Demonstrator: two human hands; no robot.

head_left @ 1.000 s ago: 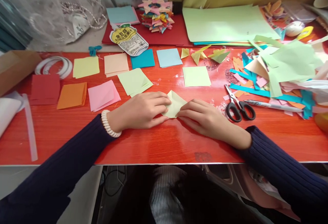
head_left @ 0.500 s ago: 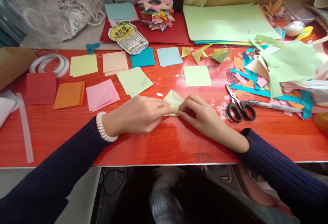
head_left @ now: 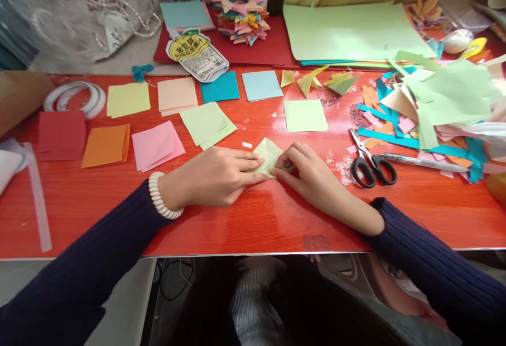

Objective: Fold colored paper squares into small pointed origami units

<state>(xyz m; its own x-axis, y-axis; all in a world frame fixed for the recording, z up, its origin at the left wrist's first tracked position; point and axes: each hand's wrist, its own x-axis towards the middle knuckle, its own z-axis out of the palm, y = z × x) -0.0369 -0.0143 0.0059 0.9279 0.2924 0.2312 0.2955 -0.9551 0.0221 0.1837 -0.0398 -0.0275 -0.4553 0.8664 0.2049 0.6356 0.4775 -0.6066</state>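
Observation:
A small pale green sheet of folding paper [head_left: 268, 152] lies on the red table [head_left: 237, 230], creased and folded to a point at its far side. My left hand [head_left: 221, 176] rests on its left edge with fingers stretched out flat. Thumb and forefinger of my right hand [head_left: 308, 174] pinch the paper's right corner. The near part of the sheet sits between my fingertips, and the corners are partly hidden under them. Just beyond it is a tiny white paper scrap [head_left: 247, 145].
Scissors [head_left: 369, 161] and a pen [head_left: 425, 162] lie to the right, by a heap of paper scraps [head_left: 450, 95]. Paper squares, such as pink ones [head_left: 158, 145] and green ones [head_left: 305, 116], are spread beyond my hands. Folded yellow pieces [head_left: 310, 82] sit farther back.
The fingers of my left hand have spread apart and eased back slightly from the paper's middle, showing more of it. My right hand keeps its pinch at the right corner.

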